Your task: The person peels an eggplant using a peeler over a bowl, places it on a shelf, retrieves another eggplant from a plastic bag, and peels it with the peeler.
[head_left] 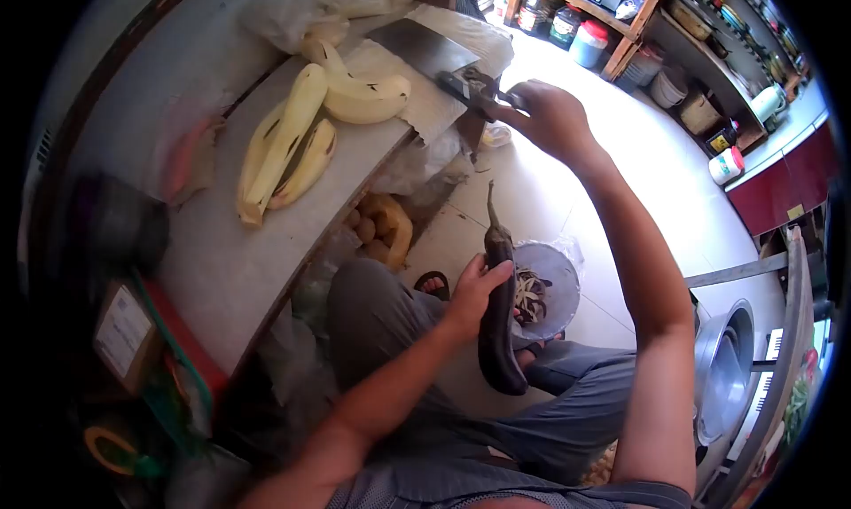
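Observation:
My left hand (479,296) is closed around a dark purple eggplant (502,336) over my lap, its stem pointing up and away from me. My right hand (545,114) reaches to the bench's far corner, with thumb and fingers pinched at a small dark tool (487,104) whose kind is unclear. Beside it lies a cleaver (425,48) with a black handle, on a pale cloth or paper (377,61). Several long pale yellow vegetables (288,145) with dark streaks, looking like peeled eggplants, rest on the bench. Below the eggplant, a grey bucket (558,287) contains dark and whitish peelings (530,294).
The white bench (213,261) runs along my left, with plastic bags (292,12) at its far end. Beneath it are round brownish items (365,230) in a bag. A metal basin (722,376) and a wooden frame (789,332) stand right. Jars (589,43) line the back shelf.

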`<state>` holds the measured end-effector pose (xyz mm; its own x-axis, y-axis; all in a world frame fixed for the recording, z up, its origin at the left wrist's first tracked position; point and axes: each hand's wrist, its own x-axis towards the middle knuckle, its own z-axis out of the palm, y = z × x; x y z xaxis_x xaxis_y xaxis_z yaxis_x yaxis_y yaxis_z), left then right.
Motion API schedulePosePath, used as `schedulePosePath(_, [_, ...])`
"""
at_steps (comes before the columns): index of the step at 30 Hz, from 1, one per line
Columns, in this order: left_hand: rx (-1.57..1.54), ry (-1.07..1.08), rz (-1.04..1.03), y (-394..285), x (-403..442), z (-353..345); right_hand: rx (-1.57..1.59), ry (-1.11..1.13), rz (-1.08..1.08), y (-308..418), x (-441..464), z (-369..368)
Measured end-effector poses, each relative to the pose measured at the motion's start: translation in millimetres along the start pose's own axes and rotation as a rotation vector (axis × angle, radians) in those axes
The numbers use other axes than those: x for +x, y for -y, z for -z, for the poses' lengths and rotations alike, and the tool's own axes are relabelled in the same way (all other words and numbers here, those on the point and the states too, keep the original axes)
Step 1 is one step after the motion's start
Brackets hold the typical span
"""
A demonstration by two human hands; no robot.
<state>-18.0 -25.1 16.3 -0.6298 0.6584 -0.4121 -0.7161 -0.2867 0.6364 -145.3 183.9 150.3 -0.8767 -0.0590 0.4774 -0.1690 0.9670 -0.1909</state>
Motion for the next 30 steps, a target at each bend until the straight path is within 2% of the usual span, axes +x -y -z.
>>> schedulePosePath(3, [-0.07, -0.024, 0.028, 0, 2, 0, -0.069, 0.376, -0.142, 19, 51, -19])
schedulePosePath(7, [0.002, -0.021, -0.001, -4, 0, -2, -0.056, 0.488, -0.101, 25, 71, -32])
schedulePosePath(9, [0.057, -0.009, 0.046, -6, 0, -3, -0.107, 0.37, -0.156, 17, 69, -33])
schedulePosePath(12, [0.104, 0.032, 0.108, -2, 5, -2, 0.07, 0.183, -0.194, 8, 35, -3])
schedulePosePath(13, [0.122, 0.045, 0.101, 2, 4, 0, 0.386, 0.155, -0.2, 8, 12, 20])
schedulePosePath(14, [0.105, 0.045, 0.137, 5, 3, 2, 0.577, 0.057, -0.08, -10, -12, 22])
schedulePosePath(15, [0.117, 0.06, 0.132, 6, 4, 2, 0.613, -0.043, -0.274, 13, -32, 51])
schedulePosePath(17, [0.134, 0.072, 0.138, 5, 7, 1, 0.442, -0.047, -0.332, 4, -93, 73])
schedulePosePath(18, [0.157, 0.083, 0.152, 7, 2, -5, 0.515, -0.159, -0.358, 9, -121, 82])
schedulePosePath(19, [0.178, 0.098, 0.166, 10, 2, -6, 0.503, -0.147, -0.511, 5, -148, 83])
schedulePosePath(22, [0.265, 0.099, 0.213, 22, 1, -12, 0.327, -0.171, -0.542, 10, -227, 77])
schedulePosePath(23, [0.307, 0.104, 0.238, 25, 3, -15, 0.365, -0.139, -0.558, 12, -253, 74])
schedulePosePath(25, [0.339, 0.11, 0.268, 34, 2, -19, 0.412, -0.04, -0.479, 17, -295, 74])
schedulePosePath(27, [0.486, 0.095, 0.278, 36, 0, -28, 0.45, -0.04, -0.329, 23, -323, 73])
schedulePosePath(29, [0.535, 0.116, 0.322, 47, 5, -22, 0.358, 0.072, -0.213, 29, -339, 72])
schedulePosePath(30, [0.457, 0.084, 0.302, 52, 3, -22, 0.394, 0.074, -0.236, 31, -346, 68])
